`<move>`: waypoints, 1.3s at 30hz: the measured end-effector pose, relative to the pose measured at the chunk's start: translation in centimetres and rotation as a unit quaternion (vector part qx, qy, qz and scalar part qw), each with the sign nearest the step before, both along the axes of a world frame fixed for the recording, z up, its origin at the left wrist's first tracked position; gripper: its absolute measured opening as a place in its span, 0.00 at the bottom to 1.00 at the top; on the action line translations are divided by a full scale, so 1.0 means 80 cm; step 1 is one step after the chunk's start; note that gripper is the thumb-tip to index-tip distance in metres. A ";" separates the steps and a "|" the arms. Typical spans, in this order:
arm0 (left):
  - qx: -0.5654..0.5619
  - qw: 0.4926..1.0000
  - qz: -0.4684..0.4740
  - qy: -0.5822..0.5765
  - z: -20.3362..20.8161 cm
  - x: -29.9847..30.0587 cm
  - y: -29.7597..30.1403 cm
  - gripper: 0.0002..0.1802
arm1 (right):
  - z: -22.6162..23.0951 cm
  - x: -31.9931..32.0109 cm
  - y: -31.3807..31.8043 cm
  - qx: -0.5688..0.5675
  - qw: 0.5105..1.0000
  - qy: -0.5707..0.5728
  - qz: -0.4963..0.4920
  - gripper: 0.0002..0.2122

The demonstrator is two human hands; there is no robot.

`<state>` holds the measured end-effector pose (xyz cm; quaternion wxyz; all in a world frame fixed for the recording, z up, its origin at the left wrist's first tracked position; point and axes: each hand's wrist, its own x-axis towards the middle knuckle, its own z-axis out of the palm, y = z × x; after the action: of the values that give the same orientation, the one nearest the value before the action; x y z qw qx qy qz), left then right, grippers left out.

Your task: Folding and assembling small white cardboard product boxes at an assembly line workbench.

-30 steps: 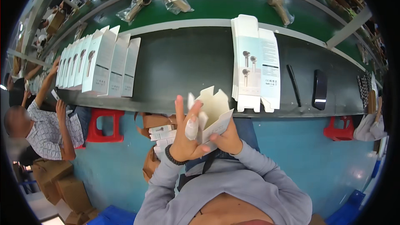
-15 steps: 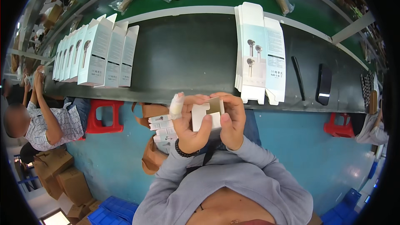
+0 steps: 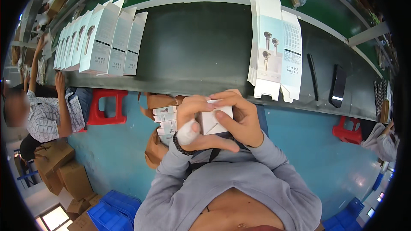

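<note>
A small white carton (image 3: 212,125) is between my two hands, in front of the table's near edge. Its white end panel faces up and looks closed. My left hand (image 3: 191,122) curls round the carton's left side, its thumb stretched out below the carton. A white wrapping covers one finger of that hand, and a black beaded bracelet is on the wrist. My right hand (image 3: 245,122) grips the right side, with its thumb pressed on the end panel. Most of the carton's sides are hidden by my fingers.
Upright pale-blue cartons (image 3: 100,42) stand in a row at the table's left. Flattened cartons (image 3: 274,51) are stacked to the right, beside a black pen (image 3: 313,77) and a dark case (image 3: 337,85). Below the table, an opened brown box (image 3: 154,152) holds small cartons. A co-worker (image 3: 47,115) sits left.
The carton's open end now looks closed by its white panel. My right thumb has moved onto it, and my left hand has turned. The table sits higher in view.
</note>
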<state>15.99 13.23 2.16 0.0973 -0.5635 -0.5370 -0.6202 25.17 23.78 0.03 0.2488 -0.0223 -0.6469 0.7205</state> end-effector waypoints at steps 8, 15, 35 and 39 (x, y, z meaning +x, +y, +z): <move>-0.087 0.992 0.026 0.084 0.010 -0.007 -0.005 0.69 | -0.011 -0.002 -0.012 -0.148 0.988 -0.009 0.030 0.26; 0.177 0.945 0.071 -0.267 0.021 -0.003 -0.002 0.63 | -0.024 -0.007 -0.018 0.268 0.963 0.040 -0.020 0.51; -0.027 0.865 0.491 -0.099 -0.069 -0.170 -0.082 0.42 | 0.056 0.061 0.108 0.579 0.772 -0.189 -0.180 0.27; -0.038 0.849 0.521 -0.076 -0.078 -0.189 -0.083 0.42 | 0.037 0.069 0.118 0.610 0.750 -0.214 -0.138 0.25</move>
<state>0.91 6.59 -4.10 0.3438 -0.1554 -0.7804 -0.4986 30.71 33.25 2.96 0.1611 -0.1088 -0.9751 0.1065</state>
